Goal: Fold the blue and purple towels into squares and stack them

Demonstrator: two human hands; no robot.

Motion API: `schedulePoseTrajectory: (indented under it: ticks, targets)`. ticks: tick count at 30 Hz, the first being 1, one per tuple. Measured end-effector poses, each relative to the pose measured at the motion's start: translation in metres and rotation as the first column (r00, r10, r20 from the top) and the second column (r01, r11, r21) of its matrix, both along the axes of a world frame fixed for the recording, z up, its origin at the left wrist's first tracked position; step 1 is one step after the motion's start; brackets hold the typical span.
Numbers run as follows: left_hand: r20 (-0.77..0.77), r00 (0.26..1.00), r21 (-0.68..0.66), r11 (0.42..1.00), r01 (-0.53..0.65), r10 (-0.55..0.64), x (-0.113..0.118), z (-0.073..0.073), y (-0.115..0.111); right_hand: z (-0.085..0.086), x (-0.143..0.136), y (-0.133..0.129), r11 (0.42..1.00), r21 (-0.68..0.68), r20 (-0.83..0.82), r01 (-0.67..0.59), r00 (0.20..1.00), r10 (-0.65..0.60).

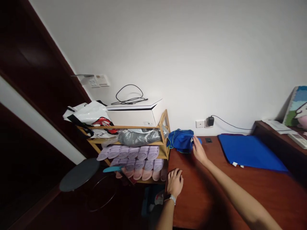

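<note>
A crumpled blue drawstring bag (pixel 181 140) with a green-yellow cord lies at the desk's far left corner, beside the rack. My right hand (pixel 199 150) reaches to its right side, fingers stretched out and touching the fabric near a small white tag. My left hand (pixel 175 182) rests on the left edge of the reddish-brown desk (pixel 211 191), fingers spread and holding nothing. It wears a watch with a pale band. Further right, a flat blue cloth (pixel 249 153) with white tags lies spread on the desk.
Left of the desk stands a wooden rack (pixel 165 119) with slippers (pixel 143 152), a white box (pixel 131 116), a black cable (pixel 129 101) and a white bag (pixel 90 113). A round dark stool (pixel 80 174) is at left. A charger (pixel 210 121) plugs into the wall; a raised shelf (pixel 266 137) borders the right.
</note>
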State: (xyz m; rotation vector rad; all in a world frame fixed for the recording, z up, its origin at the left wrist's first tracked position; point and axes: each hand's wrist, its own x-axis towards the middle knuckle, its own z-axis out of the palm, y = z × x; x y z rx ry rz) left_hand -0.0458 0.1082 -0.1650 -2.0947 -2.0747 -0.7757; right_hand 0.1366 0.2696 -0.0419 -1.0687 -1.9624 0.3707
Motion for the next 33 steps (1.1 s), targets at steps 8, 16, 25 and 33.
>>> schedulePoseTrajectory:
  ticks: [8, 16, 25, 33]
  targets:
    - [0.219, 0.972, 0.137, 0.989, 0.052, -0.082, 0.016, 0.035, 0.0, 0.152, 0.115, -0.093, 0.887, 0.459, -0.195, -0.054, 0.968, 0.16]
    - [0.652, 0.527, 0.552, 0.818, 0.162, -0.545, 0.145, 0.217, -0.038, 0.168, 0.124, -0.173, 0.846, 0.523, -0.141, -0.098, 0.97, 0.199]
    - [0.369, 0.763, 0.543, 0.789, 0.287, -0.531, 0.126, 0.303, -0.081, 0.164, 0.127, -0.213, 0.872, 0.484, -0.22, -0.07, 0.955, 0.198]
    - [0.173, 0.787, 0.492, 0.744, 0.452, -0.593, 0.124, 0.325, -0.081, 0.136, 0.13, -0.209, 0.922, 0.386, -0.188, -0.017, 0.978, 0.096]
